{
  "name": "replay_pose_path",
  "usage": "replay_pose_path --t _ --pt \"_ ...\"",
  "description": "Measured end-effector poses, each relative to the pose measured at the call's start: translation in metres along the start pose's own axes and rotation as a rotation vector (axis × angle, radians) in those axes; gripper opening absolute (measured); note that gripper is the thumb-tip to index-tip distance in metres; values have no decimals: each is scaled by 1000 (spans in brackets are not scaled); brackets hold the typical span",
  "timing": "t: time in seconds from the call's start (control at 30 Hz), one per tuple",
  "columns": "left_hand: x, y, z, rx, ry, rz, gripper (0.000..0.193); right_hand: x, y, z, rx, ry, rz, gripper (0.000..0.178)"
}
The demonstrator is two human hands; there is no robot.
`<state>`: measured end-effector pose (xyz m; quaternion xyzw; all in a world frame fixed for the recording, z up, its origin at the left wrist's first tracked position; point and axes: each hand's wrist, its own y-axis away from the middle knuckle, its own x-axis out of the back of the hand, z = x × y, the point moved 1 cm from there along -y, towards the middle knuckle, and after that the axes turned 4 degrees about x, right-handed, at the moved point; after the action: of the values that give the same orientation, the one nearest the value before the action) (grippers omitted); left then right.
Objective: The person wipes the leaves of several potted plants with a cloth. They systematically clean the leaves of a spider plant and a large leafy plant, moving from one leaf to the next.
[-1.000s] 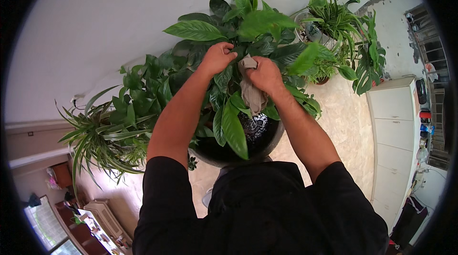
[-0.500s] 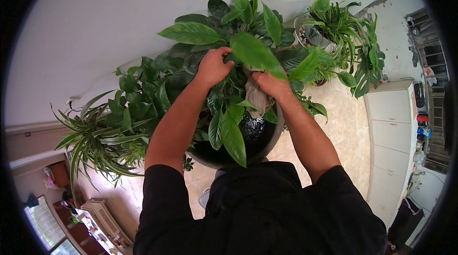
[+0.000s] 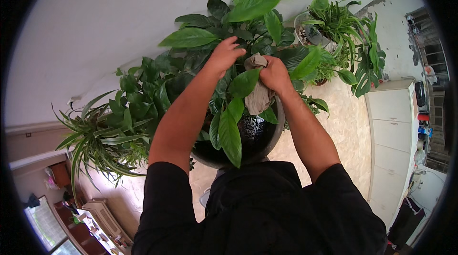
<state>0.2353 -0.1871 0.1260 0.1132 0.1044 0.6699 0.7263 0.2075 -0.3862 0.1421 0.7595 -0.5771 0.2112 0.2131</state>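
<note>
Room: white wall [image 3: 95,31] fills the top and left; pale speckled floor [image 3: 343,126] lies on the right, next to white cupboard doors [image 3: 391,131].
Surface: big dark round pot [image 3: 260,147] stands on the floor, right in front of the person.
Main plant: tall plant with wide shiny green leaves [image 3: 191,38] grows out of the dark pot and spreads up toward the wall.
Cloth: soft grey-brown rag [image 3: 259,97] hangs down among the leaves, over the middle of the pot.
Right hand [image 3: 274,73]: fingers are curled tight around the top of the rag, holding it.
Left hand [image 3: 224,54]: fingers are bent and rest on the leaves, just beside the top of the rag; cannot tell if they pinch a leaf.
Other plants: thin grassy plant with long narrow leaves [image 3: 95,135] sits at the left; smaller leafy plant in a pale pot [image 3: 329,21] stands at the upper right.
Clothes: black shirt [image 3: 257,212] fills the bottom.
</note>
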Motion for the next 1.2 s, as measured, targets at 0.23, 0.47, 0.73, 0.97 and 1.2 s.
replay_pose_path --t 0.23,0.47,0.73,0.97,1.2 --pt "2 23 -14 176 570 14 59 -3 -7 4 -56 -206 10 35" --pt "-1 32 -7 151 350 -78 61 -4 -35 -10 -5 -23 114 34" --pt "-3 34 -17 130 421 -45 65 -14 -52 -48 97 553 59 26" --pt "-7 37 -24 107 460 37 63 -30 -71 -23 266 588 114 28" --pt "-1 47 -16 106 673 -2 62 -41 -54 -33 98 411 -24 34"
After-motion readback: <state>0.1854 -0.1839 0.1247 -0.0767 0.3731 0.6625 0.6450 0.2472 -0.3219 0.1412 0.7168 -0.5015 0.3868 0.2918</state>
